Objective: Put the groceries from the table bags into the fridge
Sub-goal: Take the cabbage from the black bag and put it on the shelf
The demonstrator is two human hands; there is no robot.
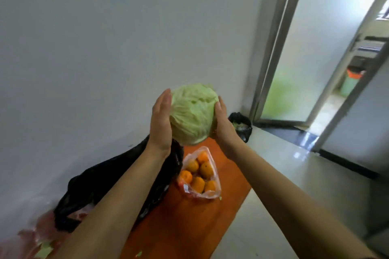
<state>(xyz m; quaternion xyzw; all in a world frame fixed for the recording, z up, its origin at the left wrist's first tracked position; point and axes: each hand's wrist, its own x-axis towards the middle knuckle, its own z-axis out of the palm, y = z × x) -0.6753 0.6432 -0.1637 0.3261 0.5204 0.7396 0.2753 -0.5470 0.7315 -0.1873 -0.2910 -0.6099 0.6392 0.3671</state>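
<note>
At the centre of the frame, a pale green cabbage (193, 113) is held up in the air between two bare hands, above the far end of an orange table (189, 227). The left hand (161, 120) lies flat against the cabbage's left side, fingers straight and close together, pointing up. The right hand (224, 124) presses against the right side. Its visible fingers run fairly straight along the leaves, and the rest of them are hidden behind the head. Neither hand curls round the cabbage, which is clamped between the two palms. Both forearms reach in from the bottom edge.

Below the cabbage, in the lower middle, a clear plastic bag (200, 174) lies open on the table with several oranges (197, 184) inside. Just left of it, partly under the left forearm, sits a crumpled black bag (117, 185), touching the clear one. In the lower left corner something red and plastic (37, 233) shows, too blurred to identify, with pale green leaf scraps (45, 250) beside it.

A plain white wall (105, 38) fills the upper left. To the right of the right hand, on the glossy floor (294, 174), stands a bin (242, 126) lined in black, near the foot of a frosted glass door (294, 59) in the upper right.
</note>
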